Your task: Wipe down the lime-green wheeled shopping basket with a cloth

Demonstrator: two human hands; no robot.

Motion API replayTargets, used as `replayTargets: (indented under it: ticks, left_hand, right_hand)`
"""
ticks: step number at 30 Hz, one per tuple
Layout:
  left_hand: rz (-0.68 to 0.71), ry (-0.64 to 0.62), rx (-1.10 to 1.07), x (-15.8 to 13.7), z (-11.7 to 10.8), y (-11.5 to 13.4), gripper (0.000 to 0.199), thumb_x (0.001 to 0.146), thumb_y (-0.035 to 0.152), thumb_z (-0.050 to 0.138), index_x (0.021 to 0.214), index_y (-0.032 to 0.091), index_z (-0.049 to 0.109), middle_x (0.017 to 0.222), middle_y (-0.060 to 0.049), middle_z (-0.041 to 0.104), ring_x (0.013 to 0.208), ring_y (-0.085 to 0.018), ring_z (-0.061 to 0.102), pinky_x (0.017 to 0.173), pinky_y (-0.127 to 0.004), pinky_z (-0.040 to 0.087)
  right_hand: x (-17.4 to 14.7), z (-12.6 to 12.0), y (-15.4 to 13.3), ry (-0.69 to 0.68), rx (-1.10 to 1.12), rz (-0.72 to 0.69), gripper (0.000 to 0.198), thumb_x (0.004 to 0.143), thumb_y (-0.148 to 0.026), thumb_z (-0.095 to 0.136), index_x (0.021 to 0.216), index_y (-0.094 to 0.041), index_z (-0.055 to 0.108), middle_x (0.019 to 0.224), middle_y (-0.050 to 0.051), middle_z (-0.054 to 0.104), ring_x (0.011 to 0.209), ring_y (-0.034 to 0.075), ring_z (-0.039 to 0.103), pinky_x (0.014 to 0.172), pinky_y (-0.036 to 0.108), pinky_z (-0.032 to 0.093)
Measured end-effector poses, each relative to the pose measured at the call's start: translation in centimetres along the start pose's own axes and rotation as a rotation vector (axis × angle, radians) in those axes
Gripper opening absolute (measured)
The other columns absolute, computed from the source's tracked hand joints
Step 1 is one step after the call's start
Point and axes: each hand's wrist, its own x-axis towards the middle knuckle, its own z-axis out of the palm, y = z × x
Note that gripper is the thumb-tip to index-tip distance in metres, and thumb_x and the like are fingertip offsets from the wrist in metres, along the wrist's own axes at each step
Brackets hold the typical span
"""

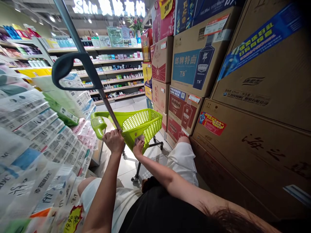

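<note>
A lime-green shopping cart [131, 134] with a perforated basket stands in front of my knees on small black casters. Its grey metal pole [110, 108] leans up to the left and carries a dark looped handle [73, 71]. My left hand [113, 141] is closed around the lower pole, close to the basket's near corner. Against the solid near side of the basket, my right hand [138, 149] presses a small greyish cloth [140, 139]; whether it is fabric or a paper wipe is not clear. The basket's floor is mostly hidden from this angle.
Stacked cardboard cartons [189, 64] wall the right side, close to my right knee. Piled tissue packs [46, 129] crowd the left. Shelves of small products [116, 69] stand at the back, beyond the pale tiled floor [131, 103].
</note>
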Motion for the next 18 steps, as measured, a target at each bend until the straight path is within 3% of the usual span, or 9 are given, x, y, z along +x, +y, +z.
replayTargets:
  ticks: [2, 8, 10, 15, 18]
  left_hand:
    - [0.011, -0.001, 0.036, 0.2, -0.1, -0.1, 0.043, 0.099, 0.036, 0.033, 0.097, 0.017, 0.071, 0.09, -0.016, 0.07, 0.097, -0.033, 0.055, 0.098, -0.049, 0.028]
    - [0.025, -0.069, 0.065, 1.7, -0.8, -0.4, 0.039, 0.095, 0.038, 0.04, 0.086, 0.019, 0.073, 0.083, -0.013, 0.073, 0.084, -0.029, 0.06, 0.09, -0.046, 0.03]
    - [0.023, -0.076, 0.053, 1.9, -1.0, -0.3, 0.038, 0.094, 0.038, 0.041, 0.085, 0.02, 0.073, 0.083, -0.013, 0.074, 0.083, -0.029, 0.061, 0.089, -0.045, 0.03]
    - [-0.002, -0.056, 0.015, 1.5, -1.0, 0.7, 0.038, 0.094, 0.038, 0.041, 0.085, 0.021, 0.073, 0.079, -0.012, 0.072, 0.08, -0.028, 0.061, 0.089, -0.045, 0.03]
    - [-0.019, -0.062, -0.008, 1.1, -0.9, 1.4, 0.039, 0.095, 0.037, 0.039, 0.088, 0.019, 0.074, 0.081, -0.014, 0.072, 0.082, -0.029, 0.06, 0.09, -0.046, 0.029]
  right_hand:
    - [-0.4, 0.4, -0.2, 0.009, -0.006, 0.029, 0.044, 0.078, -0.005, 0.052, 0.12, -0.014, 0.057, 0.136, 0.023, 0.054, 0.135, 0.033, 0.05, 0.115, 0.052, 0.038]
    - [-1.2, 2.1, -2.5, -0.017, 0.006, -0.177, 0.054, 0.087, -0.017, 0.053, 0.141, -0.009, 0.049, 0.15, 0.026, 0.043, 0.148, 0.033, 0.035, 0.118, 0.05, 0.035]
    - [-2.1, 1.3, -1.2, -0.065, -0.022, -0.156, 0.057, 0.088, -0.015, 0.051, 0.145, -0.008, 0.046, 0.152, 0.025, 0.042, 0.148, 0.032, 0.035, 0.12, 0.05, 0.034]
    - [-3.4, 0.8, 1.4, -0.068, -0.093, 0.064, 0.058, 0.079, -0.003, 0.051, 0.137, -0.003, 0.052, 0.144, 0.03, 0.048, 0.139, 0.039, 0.048, 0.117, 0.055, 0.035]
    - [-3.4, 2.0, 0.5, -0.029, -0.079, -0.037, 0.059, 0.086, -0.011, 0.051, 0.144, -0.002, 0.045, 0.152, 0.03, 0.041, 0.147, 0.037, 0.038, 0.12, 0.053, 0.032]
